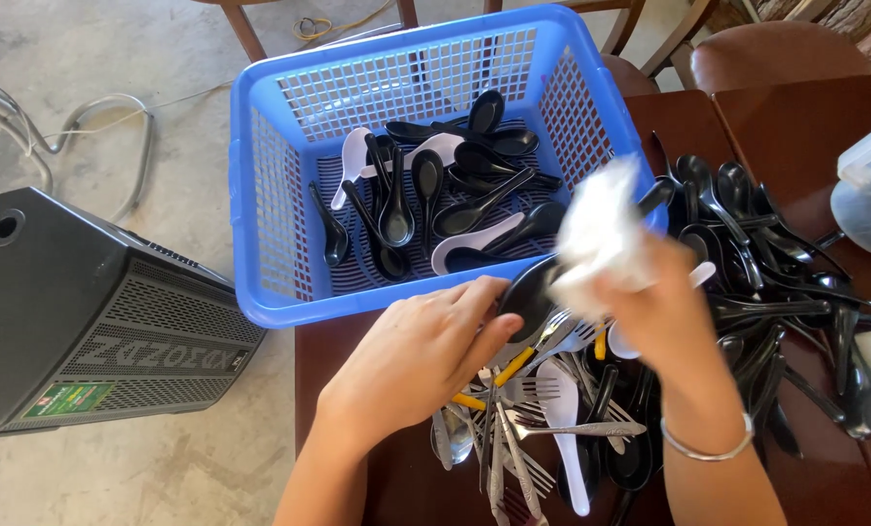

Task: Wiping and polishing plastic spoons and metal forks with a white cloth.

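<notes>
Left hand (426,356) grasps black spoon (528,292); right hand (654,312), blurred, seemingly clenches white cloth (601,234).

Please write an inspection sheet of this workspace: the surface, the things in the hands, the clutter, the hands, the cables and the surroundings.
Surface: dark brown wooden table, mostly covered.
Job's things: black plastic soup spoon; crumpled white cloth against it.
Clutter: blue plastic lattice basket holding black and white spoons; pile of metal forks; heap of black spoons.
Hands: left hand holds the spoon; right hand, blurred, grips the cloth.
Cables: grey cable on the concrete floor.
Surroundings: black speaker box; brown chair.
</notes>
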